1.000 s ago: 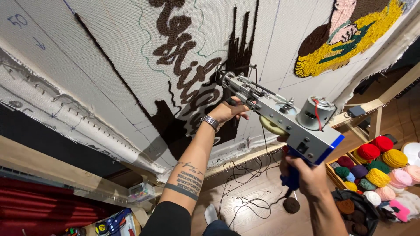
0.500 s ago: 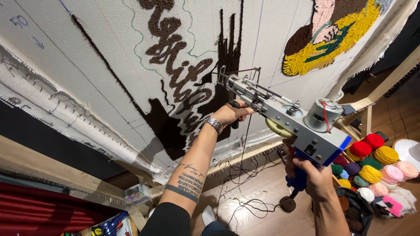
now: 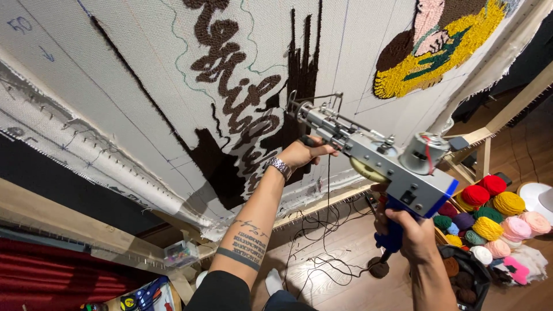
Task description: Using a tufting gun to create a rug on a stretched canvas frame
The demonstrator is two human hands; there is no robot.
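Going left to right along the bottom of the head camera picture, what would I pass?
Red cloth → small clear box of colourful bits → tattooed left forearm → tangled black cords on the floor → right hand on the blue handle → balls of yarn.

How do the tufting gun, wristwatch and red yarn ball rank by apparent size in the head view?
1. Tufting gun, by far the largest, though nearest the camera.
2. Red yarn ball.
3. Wristwatch, smallest; close to the ball, and nearness makes that pair unsure.
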